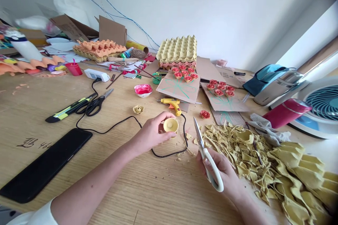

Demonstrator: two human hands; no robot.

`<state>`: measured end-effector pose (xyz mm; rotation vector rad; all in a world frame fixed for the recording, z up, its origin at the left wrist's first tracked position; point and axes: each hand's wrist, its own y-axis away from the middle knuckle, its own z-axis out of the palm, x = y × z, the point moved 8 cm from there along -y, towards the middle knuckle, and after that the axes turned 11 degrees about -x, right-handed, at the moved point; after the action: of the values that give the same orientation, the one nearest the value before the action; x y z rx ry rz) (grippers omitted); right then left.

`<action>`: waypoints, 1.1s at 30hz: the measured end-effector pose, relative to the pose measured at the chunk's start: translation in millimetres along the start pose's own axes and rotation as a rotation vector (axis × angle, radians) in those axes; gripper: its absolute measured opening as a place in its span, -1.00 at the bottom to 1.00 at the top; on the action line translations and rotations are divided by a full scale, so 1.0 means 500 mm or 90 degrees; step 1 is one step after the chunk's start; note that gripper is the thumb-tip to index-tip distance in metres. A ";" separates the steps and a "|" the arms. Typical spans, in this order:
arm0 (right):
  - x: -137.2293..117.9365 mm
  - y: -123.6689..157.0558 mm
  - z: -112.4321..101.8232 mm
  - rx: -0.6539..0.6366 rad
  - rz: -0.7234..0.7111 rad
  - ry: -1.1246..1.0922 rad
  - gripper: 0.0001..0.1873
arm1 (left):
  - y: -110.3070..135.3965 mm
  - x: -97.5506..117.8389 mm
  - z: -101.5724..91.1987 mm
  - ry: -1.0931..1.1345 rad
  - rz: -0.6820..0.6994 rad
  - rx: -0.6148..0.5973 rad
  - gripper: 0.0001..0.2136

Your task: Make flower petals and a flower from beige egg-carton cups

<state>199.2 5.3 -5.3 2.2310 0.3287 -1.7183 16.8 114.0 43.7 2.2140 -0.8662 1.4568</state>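
Between the thumb and fingers of my left hand is a small yellow egg-carton cup, its round opening facing me. My right hand grips white-handled scissors, blades pointing up and away, apart from the cup. A yellow hot glue gun lies just beyond my left hand. A plain yellow paper flower sits left of it, and a red paper flower to its right. Yellow carton scraps are heaped beside my right hand.
Cardboard pieces carry several red flowers. Behind them rises a stack of egg cartons. Black scissors, a utility knife and a long black pad lie left. A red-and-white dish and a pink bottle stand farther off.
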 end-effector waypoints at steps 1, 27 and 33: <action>-0.001 0.000 -0.001 0.003 -0.005 -0.005 -0.49 | 0.000 -0.003 0.012 0.052 -0.011 -0.027 -0.60; -0.043 -0.010 0.002 0.142 -0.025 -0.151 -0.46 | 0.031 0.031 0.156 0.322 -0.035 -0.310 -0.46; -0.030 -0.010 0.003 0.131 -0.014 -0.161 -0.46 | 0.029 0.017 0.162 0.359 -0.055 -0.313 -0.42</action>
<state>192.3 9.7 8.4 2.1129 0.1224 -2.1022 66.0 53.0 18.0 1.3712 -0.8049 1.5099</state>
